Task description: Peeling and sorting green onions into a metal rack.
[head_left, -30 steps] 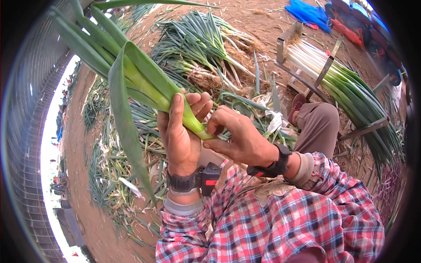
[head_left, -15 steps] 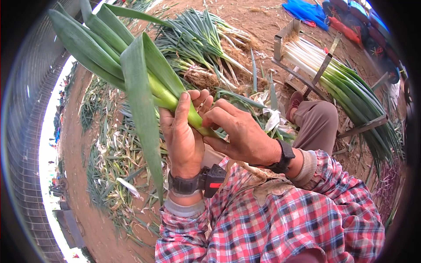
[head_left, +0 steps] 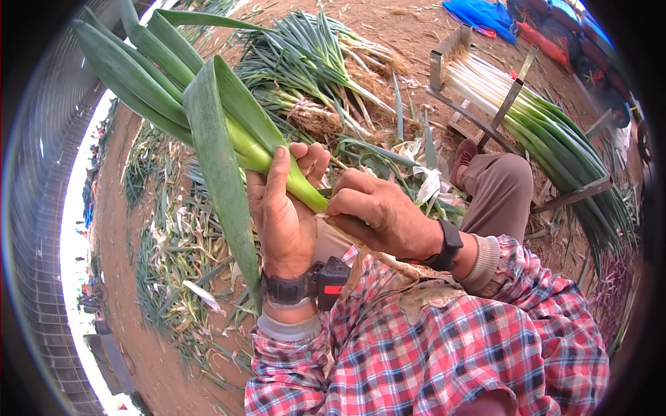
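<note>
A large green onion (head_left: 244, 142) slants across my hands, its broad leaves fanning to the upper left and one folded leaf hanging past my left wrist. My left hand (head_left: 288, 215) cradles the stalk, with the thumb laid along it and the fingers curled behind. Lower on the stalk, my right hand (head_left: 388, 211) has its fingers bent in a pinch at the outer layer; its fingertips are partly hidden. Beneath the right hand the pale lower end comes out toward my lap, with a brownish strip of peel (head_left: 354, 274) hanging beside it.
A pile of untrimmed green onions (head_left: 316, 69) with dirty roots lies ahead on bare soil. At right, a metal rack (head_left: 510, 104) holds a bundle of clean white-stemmed onions (head_left: 548, 132). Stripped leaves (head_left: 187, 256) litter the left ground beside wire mesh (head_left: 52, 277). Blue netting (head_left: 479, 17) lies far right.
The onion and my left hand have shifted slightly left. My right hand's fingers have curled tighter against the stalk, its wrist moving slightly.
</note>
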Available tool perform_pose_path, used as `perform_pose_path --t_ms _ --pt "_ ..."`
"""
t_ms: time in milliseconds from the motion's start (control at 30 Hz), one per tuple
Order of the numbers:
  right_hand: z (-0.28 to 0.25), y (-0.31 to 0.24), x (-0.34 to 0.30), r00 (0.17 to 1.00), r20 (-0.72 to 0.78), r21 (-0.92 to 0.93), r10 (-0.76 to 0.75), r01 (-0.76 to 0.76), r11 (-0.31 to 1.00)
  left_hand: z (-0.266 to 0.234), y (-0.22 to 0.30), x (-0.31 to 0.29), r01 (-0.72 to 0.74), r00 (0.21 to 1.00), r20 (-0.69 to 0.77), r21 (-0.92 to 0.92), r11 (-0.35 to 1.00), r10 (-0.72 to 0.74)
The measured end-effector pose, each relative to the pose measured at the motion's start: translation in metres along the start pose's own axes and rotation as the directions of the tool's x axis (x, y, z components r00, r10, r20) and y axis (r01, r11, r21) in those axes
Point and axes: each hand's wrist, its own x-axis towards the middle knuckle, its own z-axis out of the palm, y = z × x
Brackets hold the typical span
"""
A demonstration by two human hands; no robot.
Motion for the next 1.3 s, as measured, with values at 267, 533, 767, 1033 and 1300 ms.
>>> perform_pose_path --t_ms 267,533,767,1033,1300 --pt "-0.018 0.010 -0.026 0.949 0.089 0.847 0.303 -0.232 0.479 -0.025 0.016 0.013 -0.013 0.999 0.045 -0.193 0.981 0.022" --pt "-0.103 0.058 -0.106 0.652 0.445 -0.293 0.614 -0.542 0.788 -0.078 0.060 0.029 -0.139 0.988 0.043 -0.205 0.969 0.151" --pt "-0.011 0.032 -0.018 0.953 0.218 -0.033 0.212 -0.210 0.977 -0.057 0.045 0.015 -0.216 0.973 -0.106 -0.081 0.973 0.207" --pt "0.036 0.003 0.018 0.985 0.010 0.055 0.173 -0.173 0.983 -0.031 0.020 0.012 -0.218 0.959 -0.177 0.039 0.975 0.222" --pt "0.034 0.005 0.026 0.970 -0.037 0.116 0.241 -0.235 0.965 -0.033 0.014 0.010 -0.206 0.967 -0.139 0.065 0.976 0.213"
